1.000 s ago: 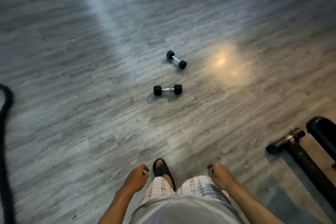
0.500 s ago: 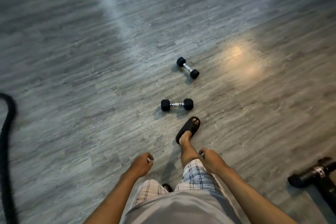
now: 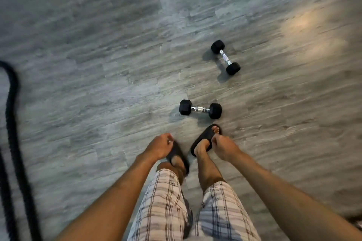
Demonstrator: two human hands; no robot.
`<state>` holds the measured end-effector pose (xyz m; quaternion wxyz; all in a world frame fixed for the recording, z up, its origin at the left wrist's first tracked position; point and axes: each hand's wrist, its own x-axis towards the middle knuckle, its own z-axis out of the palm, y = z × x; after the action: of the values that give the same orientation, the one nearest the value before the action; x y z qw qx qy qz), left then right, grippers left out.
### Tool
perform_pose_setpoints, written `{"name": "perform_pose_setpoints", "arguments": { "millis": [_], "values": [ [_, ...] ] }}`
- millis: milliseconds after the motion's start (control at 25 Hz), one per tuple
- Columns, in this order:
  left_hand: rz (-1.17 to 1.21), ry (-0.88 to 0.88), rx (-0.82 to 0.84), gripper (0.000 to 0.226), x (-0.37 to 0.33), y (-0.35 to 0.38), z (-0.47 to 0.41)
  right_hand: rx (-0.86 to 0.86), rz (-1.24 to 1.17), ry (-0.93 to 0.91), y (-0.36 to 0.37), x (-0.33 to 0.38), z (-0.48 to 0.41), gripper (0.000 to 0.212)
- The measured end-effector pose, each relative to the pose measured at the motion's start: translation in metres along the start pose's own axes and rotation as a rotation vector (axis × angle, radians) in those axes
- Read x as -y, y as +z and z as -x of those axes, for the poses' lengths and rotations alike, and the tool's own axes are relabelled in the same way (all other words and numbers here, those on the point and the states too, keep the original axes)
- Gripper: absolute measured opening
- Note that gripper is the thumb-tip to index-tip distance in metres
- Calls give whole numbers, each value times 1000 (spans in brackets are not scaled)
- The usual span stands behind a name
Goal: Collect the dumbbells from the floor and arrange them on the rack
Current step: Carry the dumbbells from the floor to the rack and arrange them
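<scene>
Nearby: plaid shorts (image 3: 166,211) at the bottom edge, with both bare forearms reaching down and forward past them
Left hand (image 3: 158,146): hangs above the left black sandal (image 3: 179,155), fingers (image 3: 168,140) loosely curled, holding nothing
Right hand (image 3: 225,147): hangs above the right black sandal (image 3: 203,139), just beside its toes, fingers loosely curled, holding nothing
Near dumbbell (image 3: 200,109): black hex heads and a chrome grip, lying crosswise on the floor (image 3: 98,64) just ahead of the right sandal's toe, apart from both hands and closer to the right one
Far dumbbell (image 3: 225,57): same kind, lying at a slant beyond the near one and to its right, well apart from both hands
Rope (image 3: 13,123): thick and black, running along the left edge, well apart from the dumbbells
Floor: grey wood-grain planks, with a warm patch of light at upper right
</scene>
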<state>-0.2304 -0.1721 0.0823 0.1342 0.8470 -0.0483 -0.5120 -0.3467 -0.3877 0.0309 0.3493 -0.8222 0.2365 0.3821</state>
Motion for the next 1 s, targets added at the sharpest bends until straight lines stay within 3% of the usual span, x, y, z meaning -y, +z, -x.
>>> {"name": "perform_pose_setpoints", "arguments": {
  "millis": [320, 560, 680, 800, 1000],
  "values": [
    [136, 22, 41, 21, -53, 27, -196, -21, -55, -14, -7, -20, -182, 17],
    [923, -443, 148, 15, -39, 93, -341, 37, -17, 7, 52, -66, -315, 43],
    [1264, -600, 68, 13, -18, 130, -416, 41, 119, -15, 83, -88, -379, 51],
    [1466, -673, 16, 31, 1, 167, -487, 25, 223, -54, 117, -105, -445, 51],
    [1677, -732, -77, 28, 9, 194, -543, 41, 336, -34, 146, -115, -503, 40]
  ]
}}
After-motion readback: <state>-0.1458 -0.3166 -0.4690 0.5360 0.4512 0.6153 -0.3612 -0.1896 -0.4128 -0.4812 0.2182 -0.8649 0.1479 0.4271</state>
